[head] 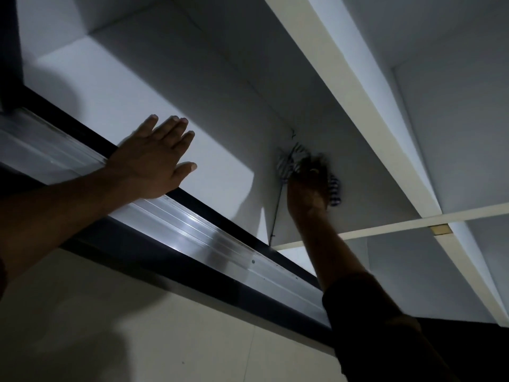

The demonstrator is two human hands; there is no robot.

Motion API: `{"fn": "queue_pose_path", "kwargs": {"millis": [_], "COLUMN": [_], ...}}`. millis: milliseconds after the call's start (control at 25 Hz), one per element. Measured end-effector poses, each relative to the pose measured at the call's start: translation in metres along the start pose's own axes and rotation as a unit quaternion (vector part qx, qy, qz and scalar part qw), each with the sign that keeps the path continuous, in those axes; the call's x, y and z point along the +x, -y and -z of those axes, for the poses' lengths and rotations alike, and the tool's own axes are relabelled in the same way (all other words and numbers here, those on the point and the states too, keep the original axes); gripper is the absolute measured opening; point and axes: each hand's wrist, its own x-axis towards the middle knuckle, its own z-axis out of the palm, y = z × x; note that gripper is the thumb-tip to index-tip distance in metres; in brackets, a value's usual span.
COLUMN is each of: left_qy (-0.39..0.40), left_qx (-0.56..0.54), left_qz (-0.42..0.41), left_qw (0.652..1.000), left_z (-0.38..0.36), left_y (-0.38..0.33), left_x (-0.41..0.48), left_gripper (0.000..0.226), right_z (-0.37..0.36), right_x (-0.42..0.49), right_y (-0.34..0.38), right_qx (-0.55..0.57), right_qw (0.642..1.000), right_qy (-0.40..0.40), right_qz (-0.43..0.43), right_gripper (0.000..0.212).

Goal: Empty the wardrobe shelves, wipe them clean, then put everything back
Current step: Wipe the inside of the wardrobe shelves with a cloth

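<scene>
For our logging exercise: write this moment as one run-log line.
stage: wiping | right hand: grips striped cloth against inner wardrobe corner | left hand: flat, fingers straight, by metal door track | shelves: bare

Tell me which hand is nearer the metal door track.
Left. The left hand rests flat across the metal track; the right hand grips the striped cloth deeper inside the wardrobe.

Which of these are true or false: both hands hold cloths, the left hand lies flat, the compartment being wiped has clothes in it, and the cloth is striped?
1. Both hands hold cloths. False: only the right hand grips the cloth.
2. The left hand lies flat with straight fingers on the white panel. True.
3. The compartment being wiped has clothes in it. False: none are visible there.
4. The cloth is striped. True.
</scene>
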Motion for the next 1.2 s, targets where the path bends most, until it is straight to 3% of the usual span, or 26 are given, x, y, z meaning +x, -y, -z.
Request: {"fn": "queue_pose_path", "kwargs": {"millis": [80, 240, 400, 600, 680, 840, 960, 1040, 1120, 1200], "left_qy": [-0.004, -0.005, 0.012, 0.010, 0.014, 0.029, 0.066, 0.100, 0.098, 0.061], "left_qx": [0.006, 0.002, -0.001, -0.016, -0.021, -0.017, -0.032, -0.027, -0.037, -0.039], "left_qz": [0.005, 0.012, 0.016, 0.021, 0.023, 0.018, 0.007, -0.015, -0.029, -0.020], "left_qw": [1.000, 1.000, 1.000, 1.000, 0.999, 0.999, 0.997, 0.995, 0.994, 0.997], "left_z": [0.002, 0.002, 0.004, 0.005, 0.004, 0.008, 0.013, 0.017, 0.026, 0.039], "left_y": [-0.003, -0.005, -0.003, -0.003, -0.003, -0.003, -0.003, 0.009, 0.025, 0.044], "left_x": [0.001, 0.002, 0.002, 0.001, 0.003, 0.000, 0.001, 0.006, 0.003, -0.012], "left_gripper": [0.086, 0.083, 0.083, 0.083, 0.082, 0.086, 0.084, 0.072, 0.066, 0.068], "right_z": [-0.009, 0.001, -0.003, -0.005, -0.015, -0.034, -0.050, -0.049, -0.031, -0.009], "right_x": [0.007, 0.046, 0.066, 0.071, 0.067, 0.020, -0.021, -0.025, -0.022, -0.016], "right_y": [0.013, 0.008, -0.005, 0.020, 0.025, 0.031, 0.066, 0.067, 0.052, 0.059], "right_qx": [-0.014, 0.051, 0.095, 0.184, 0.320, 0.511, 0.547, 0.566, 0.637, 0.704], "right_qw": [0.999, 0.998, 0.995, 0.981, 0.947, 0.846, 0.828, 0.813, 0.750, 0.682], "right_qy": [-0.020, -0.027, -0.019, 0.010, 0.006, -0.150, -0.087, -0.113, -0.162, -0.169], "right_qz": [0.039, 0.000, -0.019, -0.065, -0.035, -0.023, -0.084, -0.077, -0.077, -0.100], "right_gripper": [0.054, 0.047, 0.074, 0.054, 0.050, 0.054, 0.058, 0.054, 0.044, 0.050]}}
